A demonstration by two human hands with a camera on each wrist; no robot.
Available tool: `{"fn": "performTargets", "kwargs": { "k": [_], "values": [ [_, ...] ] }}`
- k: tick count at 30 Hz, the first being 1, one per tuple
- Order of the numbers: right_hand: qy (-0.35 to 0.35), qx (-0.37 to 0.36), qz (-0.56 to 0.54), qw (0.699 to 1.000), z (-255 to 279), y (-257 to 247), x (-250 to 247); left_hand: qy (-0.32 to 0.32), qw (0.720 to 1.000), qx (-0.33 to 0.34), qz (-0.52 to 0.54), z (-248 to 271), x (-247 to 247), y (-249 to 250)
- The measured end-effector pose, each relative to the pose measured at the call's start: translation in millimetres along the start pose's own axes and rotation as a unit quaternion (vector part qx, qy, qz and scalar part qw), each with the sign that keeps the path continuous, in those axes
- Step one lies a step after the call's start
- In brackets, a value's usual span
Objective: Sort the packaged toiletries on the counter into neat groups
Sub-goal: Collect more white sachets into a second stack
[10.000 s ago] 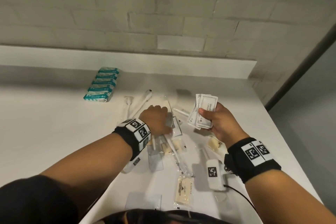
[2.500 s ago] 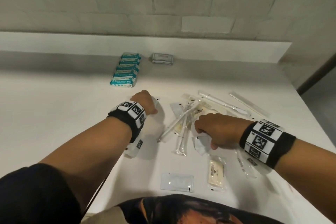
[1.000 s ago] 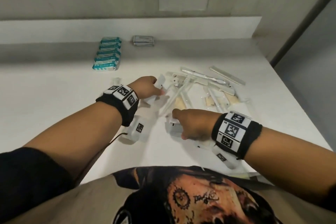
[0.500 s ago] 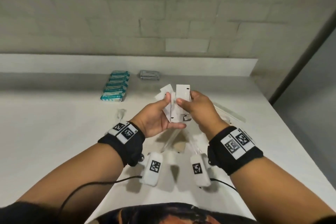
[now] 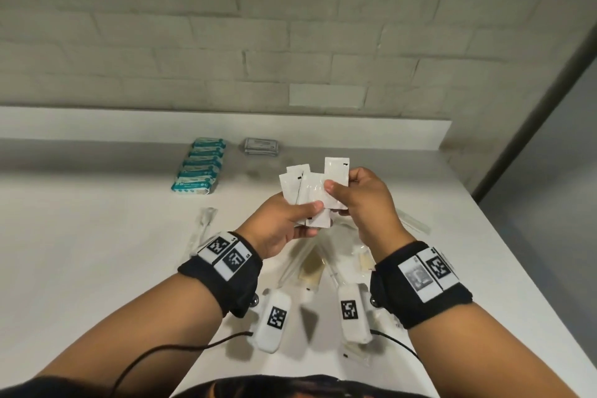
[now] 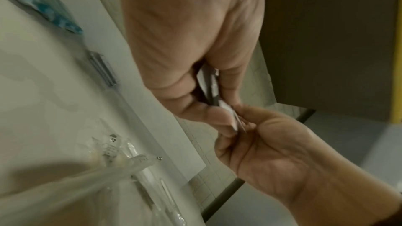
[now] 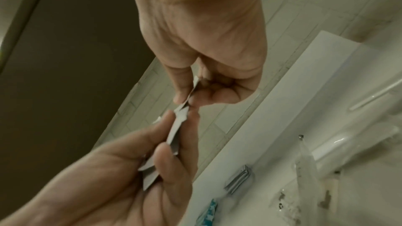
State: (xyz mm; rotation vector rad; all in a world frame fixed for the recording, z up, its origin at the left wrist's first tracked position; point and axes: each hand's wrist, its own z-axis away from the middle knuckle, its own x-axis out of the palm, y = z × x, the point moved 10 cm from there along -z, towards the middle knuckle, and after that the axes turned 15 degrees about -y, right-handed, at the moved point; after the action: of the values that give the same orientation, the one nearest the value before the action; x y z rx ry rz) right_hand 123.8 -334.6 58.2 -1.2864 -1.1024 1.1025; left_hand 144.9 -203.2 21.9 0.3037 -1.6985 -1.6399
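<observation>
A fan of white sachets (image 5: 303, 194) is held up above the counter (image 5: 97, 236), gripped by the left hand (image 5: 284, 223) with thumb pressed across the front and fingers curled behind. One more white sachet (image 5: 336, 171) is pinched at its lower edge between thumb and fingers of the right hand (image 5: 365, 203), overlapping the right side of the fan; both hands are clamped on packets, none free. In the left wrist view the packets are seen edge-on, wedged between the left-hand fingers (image 6: 195, 106) and touched by the right hand (image 6: 272, 143). At the back of the counter a row of teal packets (image 5: 200, 165) is laid in a neat overlapping line, and just beside it to the right a small stack of grey packets (image 5: 261, 146) is set against the raised ledge (image 5: 387, 136). Unsorted items are left below the hands: long clear-wrapped sticks (image 5: 200, 233) (contents cannot be told), and clear pouches with pale yellow bars (image 5: 311, 268) inside, partly hidden by the wrists. Another clear-wrapped long item (image 5: 413, 224) is seen right of the right hand. Black wristbands (image 5: 226, 268) with printed markers are worn on both wrists.
</observation>
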Motion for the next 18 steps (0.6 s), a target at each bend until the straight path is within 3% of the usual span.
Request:
{"fn": "performTargets", "kwargs": {
  "k": [4,10,13,16,18],
  "values": [
    [0.012,-0.001,-0.052,0.999,3.8,2.6,-11.0,0.043,0.998,0.034,0.028,-0.3,-4.2,6.7],
    [-0.174,-0.056,0.032,0.983,14.1,-12.1,21.8,-0.021,0.996,-0.017,0.086,-5.0,22.3,-4.0],
    [-0.164,-0.078,0.092,0.979,14.8,-23.5,13.7,-0.031,0.998,-0.052,0.025,-7.7,32.8,-5.2],
    [-0.15,-0.027,0.153,0.976,9.0,-23.0,-11.3,0.0,0.998,-0.056,-0.02,-7.4,29.1,-1.0],
    [-0.173,0.021,0.228,0.958,4.6,-20.3,-20.0,-0.026,0.997,-0.065,-0.021,-7.3,35.1,-1.5]
  ]
}}
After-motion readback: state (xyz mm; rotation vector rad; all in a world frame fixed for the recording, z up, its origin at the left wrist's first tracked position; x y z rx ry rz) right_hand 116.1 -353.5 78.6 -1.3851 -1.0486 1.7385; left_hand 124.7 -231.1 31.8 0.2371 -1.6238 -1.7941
